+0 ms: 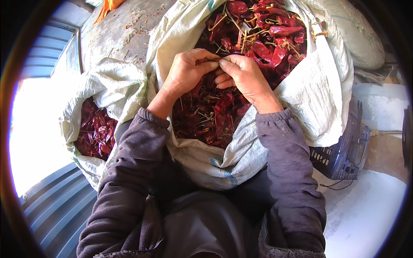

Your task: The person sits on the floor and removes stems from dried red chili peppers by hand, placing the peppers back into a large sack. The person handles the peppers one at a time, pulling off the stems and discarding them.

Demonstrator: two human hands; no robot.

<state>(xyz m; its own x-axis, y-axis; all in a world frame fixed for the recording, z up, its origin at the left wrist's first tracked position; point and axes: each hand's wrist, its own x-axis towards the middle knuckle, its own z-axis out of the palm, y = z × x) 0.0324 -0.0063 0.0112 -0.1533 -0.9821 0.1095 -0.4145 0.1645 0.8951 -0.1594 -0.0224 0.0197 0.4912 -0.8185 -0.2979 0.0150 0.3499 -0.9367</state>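
My left hand (190, 69) and my right hand (240, 74) meet at their fingertips above a large white woven sack (193, 150). Between them they pinch something small and dark red, mostly covered by the fingers, probably a dried chili pepper. Dried red chili peppers (264, 48) with pale stems fill the sack below and beyond the hands. The right hand's lower fingers are loosely curled. At the left stands a smaller white woven sack (109, 80), its mouth folded back around more dried red chilies (96, 129).
A dark blue plastic crate (350, 154) stands at the right. Behind it lies a full white sack (355, 35). Stem scraps (129, 38) litter the concrete floor (100, 35) at the upper left. Corrugated metal sheet (61, 206) is at the lower left, and an orange cloth (108, 8) at the top.
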